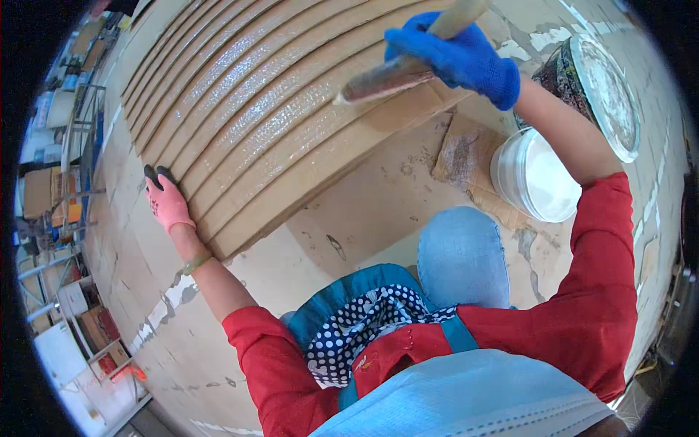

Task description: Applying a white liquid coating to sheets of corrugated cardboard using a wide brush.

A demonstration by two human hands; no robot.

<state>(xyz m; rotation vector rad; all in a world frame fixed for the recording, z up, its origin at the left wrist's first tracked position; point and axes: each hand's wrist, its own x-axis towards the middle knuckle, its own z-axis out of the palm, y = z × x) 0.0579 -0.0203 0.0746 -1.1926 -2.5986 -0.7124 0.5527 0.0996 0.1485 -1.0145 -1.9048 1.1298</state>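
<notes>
Overlapping brown cardboard sheets (291, 164) lie fanned out in steps, and a wet, shiny coat covers the strips that show. My right hand (473, 62), in a blue knitted glove, is closed round the pale handle of a wide brush (386, 80). The bristles are at the nearer strips, towards their right end; whether they touch is hard to tell. My left hand (169, 200) wears a pink glove with dark fingertips. It lies against the left ends of the sheets, fingers stretched out.
At my right stands a white plastic bucket (513, 175) with whitish contents, beside a stained cardboard piece (466, 156). A larger, crusted drum (601, 95) with a pale top is behind it. Metal racks (87, 146) with boxes line the far left. The floor (211, 364) has worn white lines.
</notes>
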